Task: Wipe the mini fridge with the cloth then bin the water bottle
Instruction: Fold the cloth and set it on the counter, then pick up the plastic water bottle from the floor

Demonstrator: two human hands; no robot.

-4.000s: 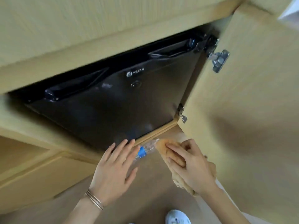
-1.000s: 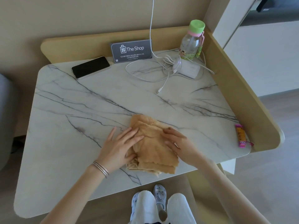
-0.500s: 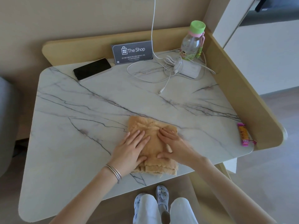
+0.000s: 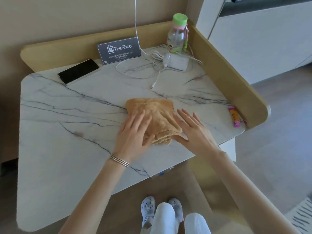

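Head view: I see the cloth (image 4: 152, 112) folded on the worktop (image 4: 67, 132), with the left hand (image 4: 133, 134) flat on it, grip released. The right hand (image 4: 194, 130), also released, has just slid off its right edge. I judge the wiping finished. The bottle (image 4: 161, 173), seemingly that blue-capped glimpse under the worktop edge, is not yet binned.

4 s ago the hands were low at the fridge, the left by the bottle, the right on the bunched cloth (image 4: 157, 114). Now the cloth lies folded on the table (image 4: 67, 132). 1 s ago it was a looser, wider pile; it is now a tighter, squarer stack. 0.5 s ago both palms pressed on top of it. Since then the right hand (image 4: 194, 130) has slid off to the cloth's right edge and lies flat on the table, while the left hand (image 4: 133, 134) has shifted onto the cloth's left part.
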